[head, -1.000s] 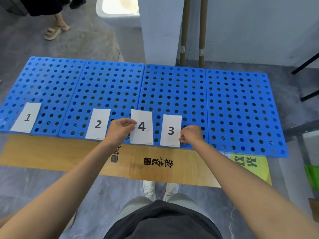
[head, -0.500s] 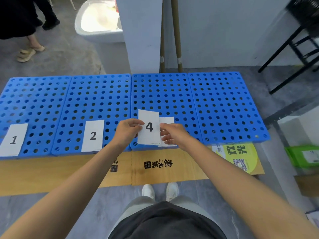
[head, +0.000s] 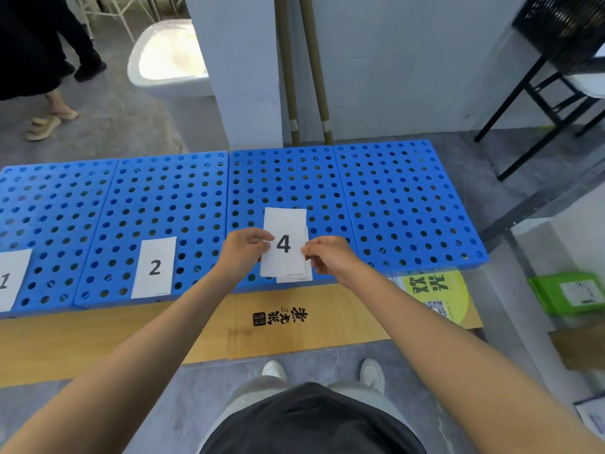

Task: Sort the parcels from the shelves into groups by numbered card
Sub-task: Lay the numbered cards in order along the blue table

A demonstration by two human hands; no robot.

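Nearest, a cardboard sheet [head: 294, 326] lies under the front edge of the blue perforated panels [head: 409, 208]. At frame centre, the left hand [head: 244, 253] pinches the left edge of card 4 [head: 284, 244] and the right hand [head: 330, 257] pinches its right edge. A second card [head: 294, 279] lies almost wholly beneath it, number hidden. Card 2 [head: 154, 267] sits lower left of centre, card 1 [head: 9, 280] at the left edge. No parcels lie on the panels. Risks: leaving the cards stacked leaves one group unmarked and the rightmost panel unlabelled; loose paper may slide when released, misdirecting later parcels.
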